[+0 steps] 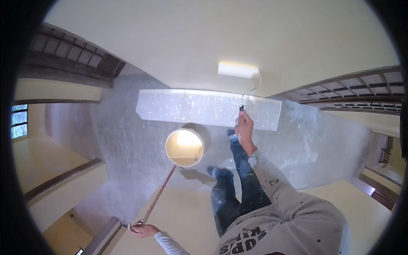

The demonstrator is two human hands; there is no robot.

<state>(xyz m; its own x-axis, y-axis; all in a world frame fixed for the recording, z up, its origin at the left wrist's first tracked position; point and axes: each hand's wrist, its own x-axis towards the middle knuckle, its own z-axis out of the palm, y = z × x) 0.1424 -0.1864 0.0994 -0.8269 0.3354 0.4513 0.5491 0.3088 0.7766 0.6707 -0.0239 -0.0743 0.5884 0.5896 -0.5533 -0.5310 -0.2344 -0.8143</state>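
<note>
The right hand [245,129] is closed around the paint roller [238,70] handle; the roller touches the wall [170,34]. The left hand [142,230] grips a wooden rail [158,196]. A paint bucket [184,147] stands on the floor [127,140].

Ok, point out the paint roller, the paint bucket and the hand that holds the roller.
Paint roller [238,70], head view, on the middle of its pale sleeve against the wall.
Paint bucket [184,147], head view, on the cream paint inside it.
Right hand [245,128], head view, on the back of the hand gripping the roller's handle.

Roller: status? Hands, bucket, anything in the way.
Right hand shut on paint roller, sleeve against cream wall. Left hand gripping a long wooden rail. Paint bucket open on grey floor, beside feet. Nothing blocking the roller.
</note>
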